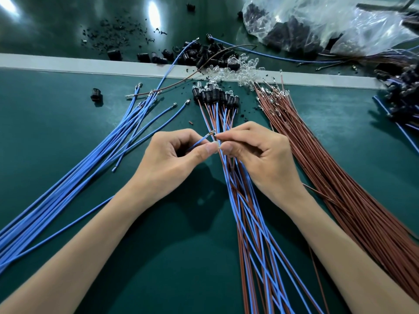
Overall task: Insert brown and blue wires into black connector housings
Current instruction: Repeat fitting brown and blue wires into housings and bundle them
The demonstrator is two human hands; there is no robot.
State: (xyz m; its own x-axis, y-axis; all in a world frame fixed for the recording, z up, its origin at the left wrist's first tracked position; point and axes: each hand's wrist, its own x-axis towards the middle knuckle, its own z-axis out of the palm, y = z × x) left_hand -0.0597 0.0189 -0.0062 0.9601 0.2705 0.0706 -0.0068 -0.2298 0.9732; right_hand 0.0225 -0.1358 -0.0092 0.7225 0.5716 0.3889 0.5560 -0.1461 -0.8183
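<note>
My left hand (172, 155) pinches a blue wire (199, 142) near its metal terminal, which points up and right. Close against it, my right hand (254, 152) pinches a thin piece at its fingertips, too small to name. Both hands hover over a bundle of brown and blue wires (247, 207) whose far ends sit in black connector housings (215, 96) with clear bulbs. Loose blue wires (74, 182) fan out on the left. Loose brown wires (344, 184) lie in a thick sheaf on the right.
Loose black housings (201, 53) and clear bulbs (240, 69) are heaped along a grey strip (68, 64) across the green mat. A plastic bag (328, 26) of black parts sits at the back right. A lone housing (96, 95) lies left. More wired housings (405, 96) crowd the right edge.
</note>
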